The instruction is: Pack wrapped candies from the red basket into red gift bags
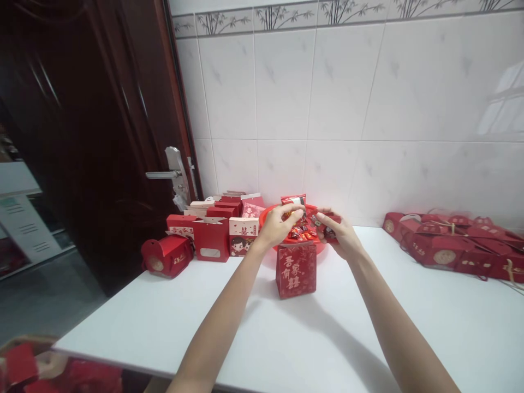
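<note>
Over a red plastic basket of wrapped candies, my left hand has its thumb and fingers drawn together in a pinch. What they hold, if anything, I cannot make out. My right hand is closed on dark red wrapped candies at the basket's right side. A larger red packet stands up at the back of the basket. In front of the basket, between my forearms, a dark red gift box with gold characters stands upright on the white table.
Several red and cream gift boxes stand at the table's back left, with a rounded red box nearest the edge. Red boxes with cords are piled at the right. A tiled wall borders the back; a dark door is left.
</note>
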A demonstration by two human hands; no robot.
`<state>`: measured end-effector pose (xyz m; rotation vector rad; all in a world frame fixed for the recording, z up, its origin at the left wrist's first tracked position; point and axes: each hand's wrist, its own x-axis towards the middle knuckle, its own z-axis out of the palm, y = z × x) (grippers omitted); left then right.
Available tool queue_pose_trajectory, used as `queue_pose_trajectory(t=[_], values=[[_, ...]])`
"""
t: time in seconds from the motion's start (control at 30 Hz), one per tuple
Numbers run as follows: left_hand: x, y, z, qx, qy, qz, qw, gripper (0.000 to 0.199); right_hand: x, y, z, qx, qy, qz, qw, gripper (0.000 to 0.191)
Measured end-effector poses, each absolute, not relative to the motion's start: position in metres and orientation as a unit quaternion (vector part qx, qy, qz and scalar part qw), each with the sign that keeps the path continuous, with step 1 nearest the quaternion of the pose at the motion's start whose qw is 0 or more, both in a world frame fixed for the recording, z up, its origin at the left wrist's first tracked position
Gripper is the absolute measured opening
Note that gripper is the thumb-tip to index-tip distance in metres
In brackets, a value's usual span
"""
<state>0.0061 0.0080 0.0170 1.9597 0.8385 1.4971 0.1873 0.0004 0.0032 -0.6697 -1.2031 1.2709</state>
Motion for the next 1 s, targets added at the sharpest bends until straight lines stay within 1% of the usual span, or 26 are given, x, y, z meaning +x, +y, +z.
queue_pose_trajectory(t=[0.1, 0.23, 0.4, 0.6, 0.73, 0.87, 1.0], values=[[0.008, 0.007, 0.02, 0.758, 0.302, 0.514, 0.263, 0.026, 0.183, -0.002, 0.011, -0.305, -0.556, 0.526, 0.567, 0.047], [0.008, 0.009, 0.02, 0.757, 0.306, 0.498, 0.293, 0.029, 0.177, -0.001, 0.019, -0.303, -0.576, 0.5, 0.571, 0.047], [0.002, 0.017, 0.018, 0.745, 0.329, 0.519, 0.258, 0.028, 0.175, 0.009, 0.02, -0.316, -0.562, 0.509, 0.57, 0.044], [-0.001, 0.02, 0.02, 0.71, 0.321, 0.554, 0.293, 0.027, 0.178, 0.016, 0.018, -0.306, -0.537, 0.544, 0.567, 0.039], [0.003, 0.022, 0.019, 0.697, 0.302, 0.58, 0.294, 0.027, 0.178, 0.012, 0.018, -0.302, -0.543, 0.525, 0.581, 0.043], [0.001, 0.023, 0.017, 0.704, 0.302, 0.545, 0.341, 0.028, 0.179, 0.008, 0.02, -0.3, -0.556, 0.489, 0.602, 0.046], [-0.004, 0.019, 0.018, 0.749, 0.309, 0.472, 0.35, 0.024, 0.184, 0.004, 0.024, -0.298, -0.593, 0.475, 0.577, 0.043]])
